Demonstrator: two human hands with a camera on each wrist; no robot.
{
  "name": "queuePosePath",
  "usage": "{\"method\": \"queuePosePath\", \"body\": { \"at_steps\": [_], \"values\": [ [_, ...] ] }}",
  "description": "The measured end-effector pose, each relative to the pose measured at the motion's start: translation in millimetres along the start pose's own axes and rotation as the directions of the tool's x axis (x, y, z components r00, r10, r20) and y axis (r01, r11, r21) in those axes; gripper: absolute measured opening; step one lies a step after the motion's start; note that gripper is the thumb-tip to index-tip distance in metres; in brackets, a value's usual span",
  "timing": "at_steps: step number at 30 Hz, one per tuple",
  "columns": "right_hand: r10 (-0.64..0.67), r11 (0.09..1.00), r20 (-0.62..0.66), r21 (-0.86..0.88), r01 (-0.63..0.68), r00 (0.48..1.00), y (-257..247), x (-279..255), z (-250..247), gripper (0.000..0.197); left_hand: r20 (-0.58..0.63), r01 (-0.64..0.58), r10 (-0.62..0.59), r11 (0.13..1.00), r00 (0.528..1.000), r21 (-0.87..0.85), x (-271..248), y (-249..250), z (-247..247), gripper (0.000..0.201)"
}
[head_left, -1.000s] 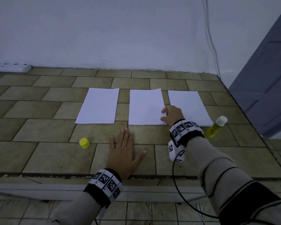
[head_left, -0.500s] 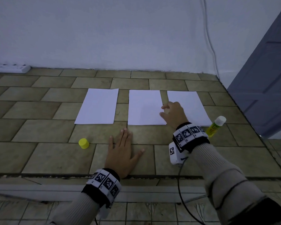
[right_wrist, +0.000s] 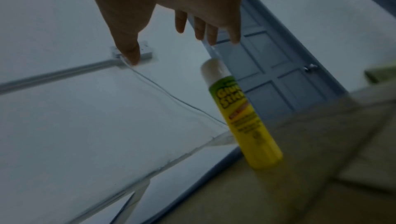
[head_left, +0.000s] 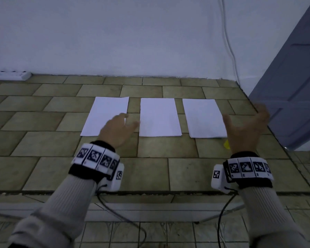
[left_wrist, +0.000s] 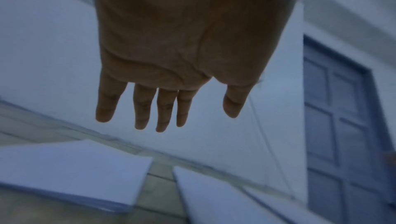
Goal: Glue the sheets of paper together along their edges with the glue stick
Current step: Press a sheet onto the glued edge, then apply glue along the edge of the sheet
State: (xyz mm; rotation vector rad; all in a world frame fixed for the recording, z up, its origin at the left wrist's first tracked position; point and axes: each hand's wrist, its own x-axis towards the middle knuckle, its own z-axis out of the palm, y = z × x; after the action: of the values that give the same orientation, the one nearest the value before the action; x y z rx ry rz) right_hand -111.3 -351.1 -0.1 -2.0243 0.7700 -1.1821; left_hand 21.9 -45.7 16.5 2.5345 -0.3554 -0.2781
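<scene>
Three white paper sheets lie side by side, apart, on the tiled surface: the left sheet (head_left: pixel 104 111), the middle sheet (head_left: pixel 159 117) and the right sheet (head_left: pixel 202 118). My left hand (head_left: pixel 127 120) hovers open over the left sheet's near right corner, its fingers (left_wrist: pixel 163 109) straight and empty. My right hand (head_left: pixel 243 120) hangs open, fingers spread, just right of the right sheet. It covers most of the yellow-green glue stick (head_left: pixel 226 144). In the right wrist view the glue stick (right_wrist: pixel 242 119) lies on the tiles under the palm, untouched, with its white tip bare.
A white power strip (head_left: pixel 9 75) lies by the wall at the back left. A blue door (head_left: pixel 293 86) stands on the right and a cable (head_left: pixel 229 42) runs down the wall. The tiled platform ends in a step (head_left: pixel 150 192) near me.
Both hands have lifted off the surface. The left went forward over the left sheet. The right left the middle sheet's edge and swung right, above the glue stick.
</scene>
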Motion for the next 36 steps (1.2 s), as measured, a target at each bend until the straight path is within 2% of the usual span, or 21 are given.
{"method": "queuePosePath", "body": {
  "at_steps": [2, 4, 7, 10, 16, 24, 31, 36],
  "values": [
    [0.224, 0.970, 0.092, 0.080, -0.232, 0.970, 4.1, -2.7, -2.1, 0.080, -0.039, 0.110, -0.105, 0.985, 0.994, 0.135, 24.2, -16.9, 0.2, 0.067],
    [0.366, 0.923, 0.162, 0.060, -0.379, 0.917, 11.0, -7.1, -2.8, 0.075, -0.059, 0.216, -0.207, 0.939, 0.976, 0.267, 42.2, -31.5, 5.0, 0.067],
    [0.420, 0.907, 0.203, -0.077, -0.413, 0.885, 23.8, -14.4, -2.2, 0.056, -0.030, 0.325, -0.339, 0.867, 0.940, 0.378, 57.4, -45.0, 12.6, 0.071],
    [0.434, 0.901, 0.237, -0.135, -0.413, 0.869, 30.9, -15.9, 0.1, 0.044, -0.001, 0.349, -0.390, 0.822, 0.921, 0.451, 67.4, -57.8, 19.5, 0.078],
    [0.441, 0.898, 0.279, -0.139, -0.418, 0.853, 37.1, -13.4, 1.3, 0.036, -0.081, 0.328, -0.329, 0.825, 0.941, 0.461, 59.5, -59.3, 24.5, 0.067],
    [0.452, 0.892, 0.315, -0.165, -0.421, 0.835, 35.5, -14.8, -2.2, 0.036, -0.103, 0.308, -0.296, 0.818, 0.950, 0.487, 59.4, -61.5, 23.5, 0.064],
    [0.441, 0.897, 0.310, -0.181, -0.403, 0.842, 34.7, -14.9, -2.2, 0.038, -0.119, 0.230, -0.197, 0.845, 0.973, 0.482, 56.7, -67.1, 22.5, 0.038],
    [0.431, 0.902, 0.312, -0.179, -0.393, 0.847, 35.8, -15.0, -2.6, 0.038, -0.175, 0.204, -0.147, 0.904, 0.973, 0.376, 54.8, -73.5, 14.7, 0.047]
  ]
}}
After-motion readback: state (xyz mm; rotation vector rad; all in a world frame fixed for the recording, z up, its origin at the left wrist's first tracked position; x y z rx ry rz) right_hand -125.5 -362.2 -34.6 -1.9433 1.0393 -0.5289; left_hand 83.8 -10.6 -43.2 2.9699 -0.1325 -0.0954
